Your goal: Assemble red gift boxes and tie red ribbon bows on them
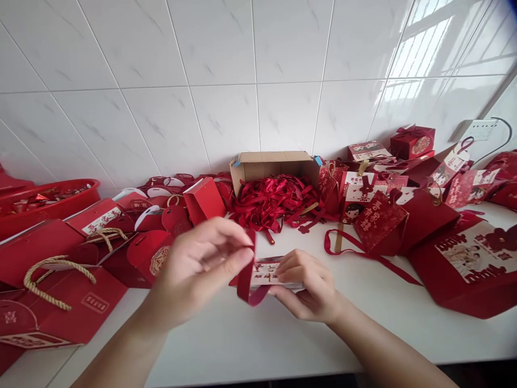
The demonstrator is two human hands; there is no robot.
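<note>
From here I see my left hand (pixel 202 269) with its grip pinched on a red ribbon (pixel 245 275) between thumb and fingers, the strip curving down beside the near left end of a small printed box (pixel 264 274). My right hand (pixel 309 285) has its grip closed on the right part of that box, thumb underneath and fingers over the top, so the box lies between my two hands above the white tabletop (pixel 242 345). Just beyond it sits an open cardboard carton (pixel 277 157), a heap of red ribbons (pixel 278 199) spilling from its front.
</note>
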